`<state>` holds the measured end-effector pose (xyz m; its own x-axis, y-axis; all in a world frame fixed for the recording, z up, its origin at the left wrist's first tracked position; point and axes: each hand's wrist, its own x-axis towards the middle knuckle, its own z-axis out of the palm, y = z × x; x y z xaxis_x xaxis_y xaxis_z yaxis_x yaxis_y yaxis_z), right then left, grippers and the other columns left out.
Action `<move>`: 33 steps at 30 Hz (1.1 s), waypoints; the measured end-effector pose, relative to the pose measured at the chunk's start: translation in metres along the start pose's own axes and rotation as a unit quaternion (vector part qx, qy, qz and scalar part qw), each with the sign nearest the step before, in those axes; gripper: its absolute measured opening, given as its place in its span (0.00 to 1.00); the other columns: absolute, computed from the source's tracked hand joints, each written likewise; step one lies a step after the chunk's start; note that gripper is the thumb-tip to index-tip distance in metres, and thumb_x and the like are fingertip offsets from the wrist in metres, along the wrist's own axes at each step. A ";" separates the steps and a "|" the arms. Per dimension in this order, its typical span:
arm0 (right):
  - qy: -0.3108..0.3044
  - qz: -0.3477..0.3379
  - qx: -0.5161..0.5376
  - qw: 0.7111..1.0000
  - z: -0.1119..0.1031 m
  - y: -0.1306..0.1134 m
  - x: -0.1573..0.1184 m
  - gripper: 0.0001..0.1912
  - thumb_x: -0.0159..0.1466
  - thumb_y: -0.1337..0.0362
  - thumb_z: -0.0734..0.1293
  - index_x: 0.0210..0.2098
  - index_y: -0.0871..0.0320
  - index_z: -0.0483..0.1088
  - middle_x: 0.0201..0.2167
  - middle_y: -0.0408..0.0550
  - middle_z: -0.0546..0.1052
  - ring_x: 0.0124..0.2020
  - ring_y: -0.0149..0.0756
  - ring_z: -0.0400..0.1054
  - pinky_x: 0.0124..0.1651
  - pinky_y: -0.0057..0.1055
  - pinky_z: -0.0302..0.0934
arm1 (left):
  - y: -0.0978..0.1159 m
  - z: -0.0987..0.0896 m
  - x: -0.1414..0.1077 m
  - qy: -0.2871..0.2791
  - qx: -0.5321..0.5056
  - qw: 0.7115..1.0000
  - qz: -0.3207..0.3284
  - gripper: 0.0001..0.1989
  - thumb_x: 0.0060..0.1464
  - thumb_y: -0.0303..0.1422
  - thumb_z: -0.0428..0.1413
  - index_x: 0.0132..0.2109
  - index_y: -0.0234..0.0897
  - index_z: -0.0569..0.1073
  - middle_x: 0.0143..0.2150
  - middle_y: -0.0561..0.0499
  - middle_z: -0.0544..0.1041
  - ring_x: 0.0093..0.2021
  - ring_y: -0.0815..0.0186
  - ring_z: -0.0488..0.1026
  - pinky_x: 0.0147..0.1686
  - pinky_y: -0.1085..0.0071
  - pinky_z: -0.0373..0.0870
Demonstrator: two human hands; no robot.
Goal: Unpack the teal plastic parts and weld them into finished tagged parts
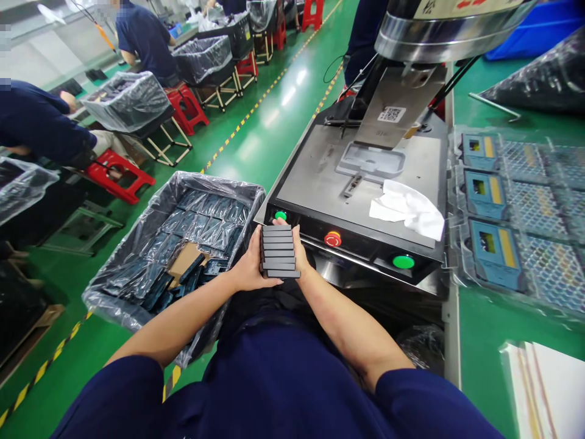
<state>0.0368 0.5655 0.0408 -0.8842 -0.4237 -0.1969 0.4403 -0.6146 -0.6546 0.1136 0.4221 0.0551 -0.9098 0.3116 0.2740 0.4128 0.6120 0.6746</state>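
Note:
A stack of flat dark grey plastic pieces is held between my two hands in front of my body. My left hand wraps its left side, thumb along the near end. Against the right side presses my right hand, with fingertips showing past the far end. Just beyond the stack stands a press machine with a metal bed, a grey fixture and a white cloth lying on it. To the left, a plastic-lined bin holds many dark plastic housings.
Green buttons and a red stop button line the machine's front. On the right bench, clear trays hold blue-grey housings; white sheets lie nearer. Co-workers sit on red stools at left.

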 end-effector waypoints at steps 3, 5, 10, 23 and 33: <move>-0.003 -0.007 -0.018 1.000 0.000 -0.001 -0.003 0.35 0.59 0.33 0.61 0.54 0.48 0.71 0.64 0.40 0.66 0.67 0.40 0.56 0.71 0.41 0.46 | 0.002 -0.001 -0.001 -0.005 0.003 1.000 -0.003 0.73 0.39 0.47 0.69 0.70 0.41 0.19 0.74 0.32 0.30 0.73 0.41 0.37 0.68 0.41 0.45; -0.003 -0.010 -0.033 0.999 0.000 -0.001 -0.004 0.35 0.59 0.33 0.59 0.55 0.47 0.70 0.65 0.40 0.65 0.67 0.40 0.56 0.71 0.42 0.47 | 0.003 -0.002 -0.001 -0.008 0.006 1.000 -0.007 0.73 0.39 0.47 0.69 0.70 0.40 0.19 0.73 0.31 0.30 0.72 0.41 0.38 0.67 0.41 0.46; -0.015 -0.025 -0.039 0.999 0.000 0.000 -0.008 0.36 0.59 0.32 0.59 0.57 0.45 0.69 0.65 0.39 0.64 0.67 0.41 0.56 0.70 0.44 0.47 | 0.004 -0.002 -0.002 -0.006 0.018 1.000 0.008 0.73 0.39 0.47 0.69 0.70 0.40 0.19 0.73 0.30 0.31 0.72 0.41 0.39 0.67 0.40 0.47; -0.036 -0.059 -0.068 0.995 -0.001 0.002 -0.010 0.35 0.62 0.34 0.56 0.59 0.45 0.67 0.65 0.40 0.65 0.68 0.37 0.53 0.72 0.41 0.41 | 0.004 0.003 -0.004 0.011 0.061 0.997 0.036 0.74 0.40 0.49 0.68 0.68 0.38 0.16 0.73 0.29 0.30 0.72 0.39 0.41 0.67 0.39 0.47; -0.055 -0.096 -0.119 0.987 -0.005 0.000 -0.015 0.36 0.63 0.34 0.55 0.60 0.47 0.67 0.65 0.41 0.65 0.69 0.38 0.52 0.72 0.41 0.40 | -0.002 0.006 -0.008 0.002 0.076 0.996 0.044 0.73 0.39 0.49 0.68 0.68 0.41 0.16 0.73 0.34 0.22 0.72 0.35 0.35 0.65 0.35 0.47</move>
<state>0.0489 0.5757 0.0401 -0.9201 -0.3913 0.0193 0.2047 -0.5222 -0.8279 0.1206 0.4228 0.0477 -0.8698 0.3669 0.3300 0.4926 0.6849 0.5369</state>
